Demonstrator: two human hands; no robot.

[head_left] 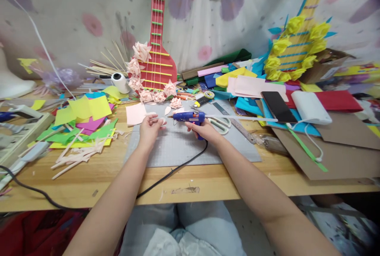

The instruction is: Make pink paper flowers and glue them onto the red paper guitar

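Glue gun [188, 117], blue, is held level just above the grey cutting mat [178, 151], nozzle to the left. On my remote feed the R hand [203, 128] has its fingers wrapped round the handle; the L hand [151, 128] is half curled right by the nozzle, thumb and fingertips close together. Whether they pinch a small pale piece I can't tell from here (too small & blurred).

How I'd handle it, judging by this view: keep L fingertips behind the bead, i.e. bring the work to the nozzle by its edge, as that tip is prob. hot. Small dab, short squeeze, then tip away at once, else strings. Wrist steady, nozzle pointing off the thumb.

Watch the long pale stick [246, 117] out the back, prob. the glue: its far end reaches the phone [278, 106], so any swing should be slow. Black cord [178, 167] crosses the mat & drops over the table edge near the L forearm; leave slack, no tugging. Pink paper rose [175, 102] and loose petal [168, 110] lie just beyond the nozzle, so no drips that way, pls. Scissors [222, 130] sit close by the R hand; mind the knuckles.
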